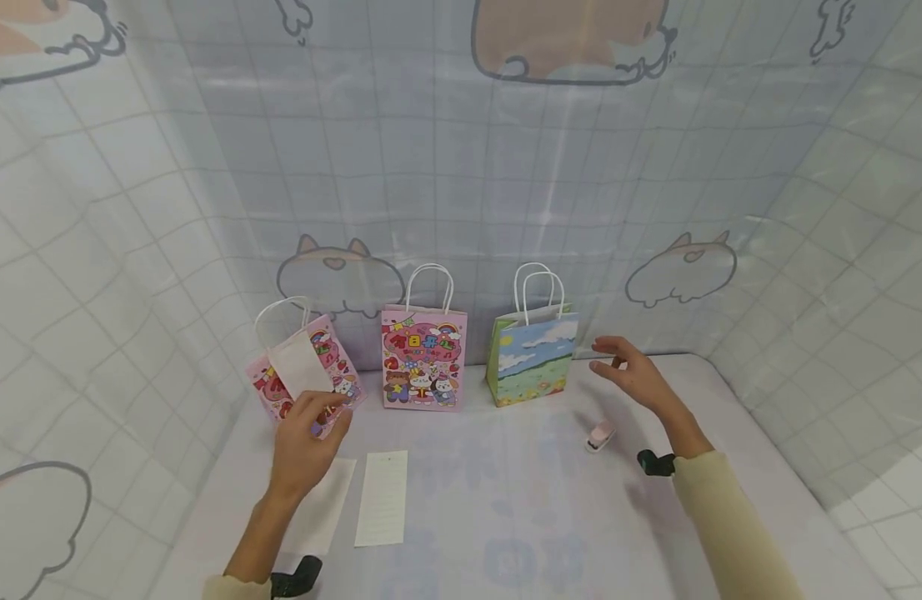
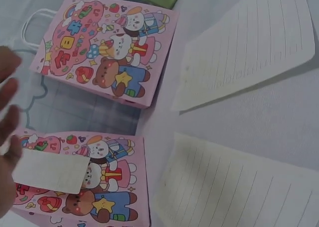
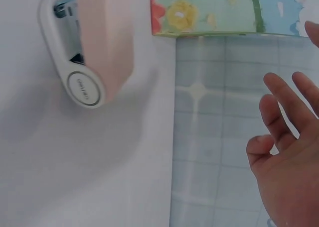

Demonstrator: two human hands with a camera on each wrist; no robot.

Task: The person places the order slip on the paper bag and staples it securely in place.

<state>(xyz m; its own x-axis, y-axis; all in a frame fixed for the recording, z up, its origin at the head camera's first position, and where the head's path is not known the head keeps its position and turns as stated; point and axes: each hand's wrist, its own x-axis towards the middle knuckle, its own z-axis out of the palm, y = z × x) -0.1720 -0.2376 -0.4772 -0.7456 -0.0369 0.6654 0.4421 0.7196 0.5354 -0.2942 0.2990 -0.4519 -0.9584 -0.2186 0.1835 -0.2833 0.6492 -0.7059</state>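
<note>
My left hand is in front of a leaning pink gift bag. A blank white slip lies against that bag's front. In the left wrist view the fingers are blurred and loosely bent, with nothing seen held. My right hand hovers right of a gift bag with a meadow picture, its fingers spread and holding nothing. Below that hand stands a pink and white stapler, which also appears close up in the right wrist view.
A second pink gift bag stands upright between the other two. Two lined paper sheets, one at the left and one beside it, lie on the white table. A patterned curtain rises behind the bags.
</note>
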